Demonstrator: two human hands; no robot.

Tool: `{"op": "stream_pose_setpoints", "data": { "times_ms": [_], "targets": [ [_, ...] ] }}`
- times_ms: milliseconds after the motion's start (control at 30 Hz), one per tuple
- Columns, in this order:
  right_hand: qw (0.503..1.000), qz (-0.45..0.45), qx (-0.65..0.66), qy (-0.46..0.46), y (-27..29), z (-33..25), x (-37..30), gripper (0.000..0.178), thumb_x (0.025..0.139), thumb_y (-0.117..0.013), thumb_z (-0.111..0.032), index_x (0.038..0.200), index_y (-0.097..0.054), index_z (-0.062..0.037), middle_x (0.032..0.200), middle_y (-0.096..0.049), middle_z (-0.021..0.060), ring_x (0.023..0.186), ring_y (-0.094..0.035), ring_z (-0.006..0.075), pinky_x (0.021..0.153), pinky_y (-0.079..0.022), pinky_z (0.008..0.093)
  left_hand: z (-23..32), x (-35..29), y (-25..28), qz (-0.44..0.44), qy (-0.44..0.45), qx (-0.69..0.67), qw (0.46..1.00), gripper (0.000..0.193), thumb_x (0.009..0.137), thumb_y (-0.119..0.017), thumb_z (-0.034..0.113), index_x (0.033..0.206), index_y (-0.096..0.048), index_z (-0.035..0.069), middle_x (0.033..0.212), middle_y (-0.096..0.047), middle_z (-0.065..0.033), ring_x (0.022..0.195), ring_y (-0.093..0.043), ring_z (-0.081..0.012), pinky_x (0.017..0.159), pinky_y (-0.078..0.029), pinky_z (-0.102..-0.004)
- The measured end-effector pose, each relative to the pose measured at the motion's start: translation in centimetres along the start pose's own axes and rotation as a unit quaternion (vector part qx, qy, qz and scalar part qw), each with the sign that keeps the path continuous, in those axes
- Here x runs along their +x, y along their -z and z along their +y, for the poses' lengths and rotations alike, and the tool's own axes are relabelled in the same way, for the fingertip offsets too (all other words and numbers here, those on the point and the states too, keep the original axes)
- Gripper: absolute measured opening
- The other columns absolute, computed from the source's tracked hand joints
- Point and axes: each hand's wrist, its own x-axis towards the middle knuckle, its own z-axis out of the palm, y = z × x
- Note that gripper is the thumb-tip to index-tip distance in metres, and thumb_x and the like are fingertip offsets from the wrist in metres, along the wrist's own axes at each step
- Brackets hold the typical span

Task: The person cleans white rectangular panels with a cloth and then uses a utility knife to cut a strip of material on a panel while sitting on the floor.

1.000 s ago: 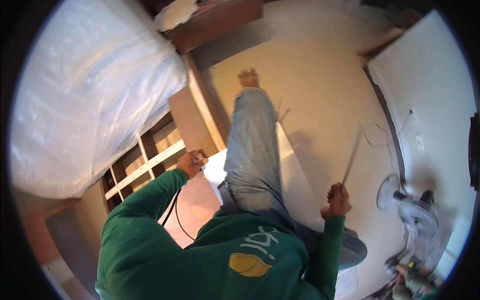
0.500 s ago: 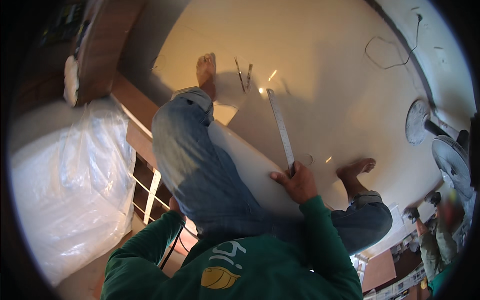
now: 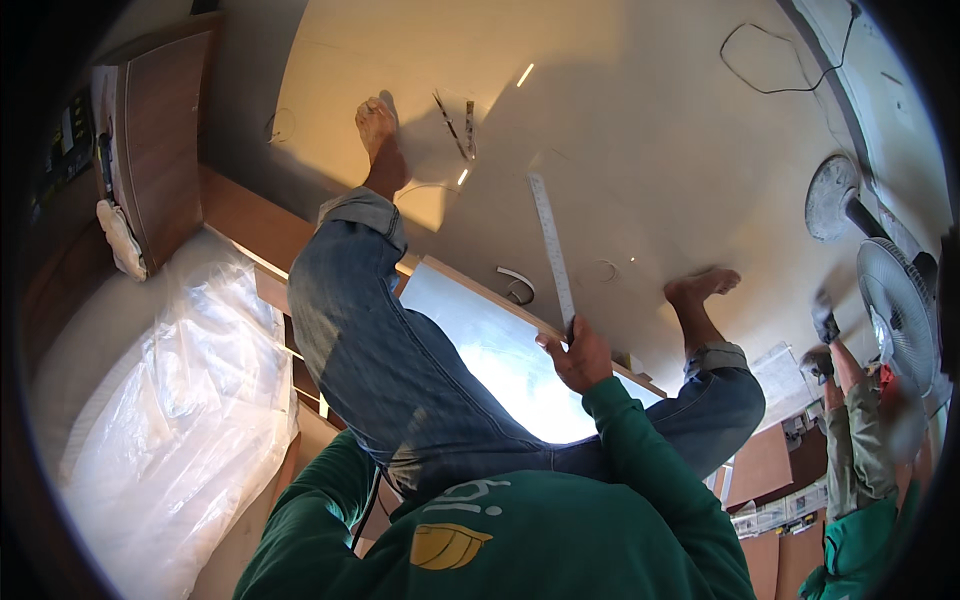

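Note:
My right hand (image 3: 582, 358) is closed around the near end of a long metal ruler (image 3: 550, 235), which points away from me over the floor. The hand is above the brown edge of a board (image 3: 470, 325) with a pale, shiny face. This board lies between my legs, its face catching bright light. A curled strip (image 3: 518, 285) rests just past the board's far edge. My left arm (image 3: 335, 470) reaches down beside my left thigh, and the hand at its end is hidden.
Two thin tools (image 3: 458, 130) lie on the floor near my left foot. Clear plastic sheeting (image 3: 190, 390) covers something at left, below a brown wooden panel (image 3: 165, 150). A fan (image 3: 895, 300) stands at right, near a dark cable (image 3: 790, 88). Another person (image 3: 860, 460) is at lower right.
My view has shifted, and the board's face now shines brightly. The curled strip has come into sight. My left hand, partly seen before, is now hidden. The ruler remains in my right hand.

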Motion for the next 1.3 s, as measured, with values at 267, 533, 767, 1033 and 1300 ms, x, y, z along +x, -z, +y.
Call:
{"op": "stream_pose_setpoints", "data": {
  "times_ms": [267,533,767,1033,1300],
  "targets": [
    [0.993,0.028,0.064,-0.094,-1.3,6.4,-3.2,0.052,0.087,-0.083,-0.044,0.1,-0.058,-0.0005,0.085,-0.064,0.0162,0.078,-0.062,0.0314,0.074,-0.052,0.0436,2.5,14.5,-8.3,0.054,-0.113,0.004,0.992,0.051,0.11,-0.049,0.049,0.121,-0.059,0.0,0.123,-0.056,-0.0184,0.112,-0.052,-0.0313,0.1,-0.045,-0.0437],
    [0.973,0.068,0.176,-0.132,0.1,9.7,-4.6,0.043,0.089,-0.082,-0.037,0.092,-0.054,-0.0048,0.08,-0.052,0.0045,0.076,-0.048,0.018,0.072,-0.047,0.0351,4.6,14.4,-9.2,0.069,-0.042,-0.011,0.997,0.048,0.109,-0.049,0.046,0.122,-0.06,0.002,0.125,-0.057,-0.0158,0.114,-0.053,-0.0297,0.101,-0.045,-0.0428],
    [0.963,0.043,0.062,-0.258,1.4,10.2,-6.0,0.049,0.088,-0.083,-0.039,0.101,-0.062,0.0027,0.097,-0.071,0.0196,0.092,-0.069,0.0277,0.082,-0.054,0.0448,3.5,12.1,-7.4,0.052,-0.013,-0.02,0.998,0.042,0.108,-0.052,0.039,0.124,-0.062,0.002,0.127,-0.06,-0.0146,0.116,-0.056,-0.0294,0.102,-0.047,-0.0422],
    [0.961,0.129,0.195,-0.149,9.7,8.1,-5.1,0.048,0.098,-0.076,-0.032,0.122,-0.059,0.0059,0.116,-0.073,0.0168,0.1,-0.069,0.0211,0.09,-0.056,0.0368,-1.0,7.7,-1.4,0.051,0.027,-0.022,0.998,0.037,0.107,-0.055,0.032,0.127,-0.064,0.002,0.13,-0.063,-0.0132,0.119,-0.059,-0.0291,0.102,-0.05,-0.0415],
    [0.963,0.209,0.113,-0.126,13.0,3.7,0.2,0.049,0.089,-0.081,-0.039,0.111,-0.062,0.001,0.094,-0.069,0.013,0.088,-0.068,0.0257,0.083,-0.053,0.0391,-5.5,0.3,16.6,0.063,0.085,-0.008,0.994,0.034,0.106,-0.058,0.024,0.13,-0.065,0.002,0.133,-0.066,-0.0118,0.122,-0.063,-0.0289,0.102,-0.053,-0.0408]
  ]
}}
